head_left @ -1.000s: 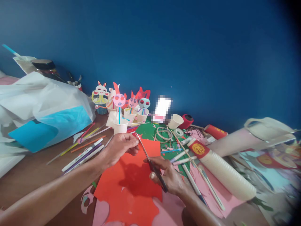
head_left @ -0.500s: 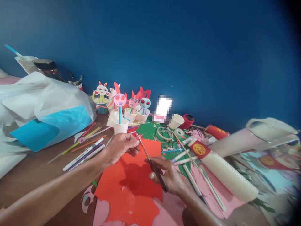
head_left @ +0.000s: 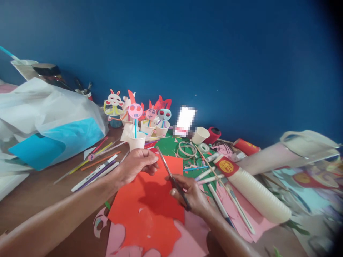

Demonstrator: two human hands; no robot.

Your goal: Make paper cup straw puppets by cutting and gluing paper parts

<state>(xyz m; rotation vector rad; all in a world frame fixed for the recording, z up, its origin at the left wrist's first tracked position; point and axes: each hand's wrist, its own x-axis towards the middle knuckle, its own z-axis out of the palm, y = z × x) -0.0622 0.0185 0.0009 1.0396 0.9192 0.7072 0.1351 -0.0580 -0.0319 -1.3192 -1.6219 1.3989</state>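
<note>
Scissors (head_left: 173, 178) with dark handles are in my right hand (head_left: 191, 196), their blades pointing up and left toward my other hand. My left hand (head_left: 142, 162) is closed, thumb and fingers pinched together near the blade tips; whatever it holds is too small to make out. Beneath both hands lies red paper (head_left: 150, 207) with a cut, wavy lower edge, on top of pink paper (head_left: 194, 232). Just behind my left hand is a white paper cup (head_left: 137, 142) with a pink paper face (head_left: 135, 111) on a blue straw.
More cups with paper faces (head_left: 164, 115) stand at the back. Markers (head_left: 93, 173) and a plastic bag (head_left: 48, 107) lie left. On the right are stacked cups (head_left: 257, 192), green paper (head_left: 167, 144), tape rolls and a glue-like white bottle shape.
The view has shifted slightly, so the table items sit a little higher and further left. The scissors' angle has changed slightly, while both hands stay near the same place.
</note>
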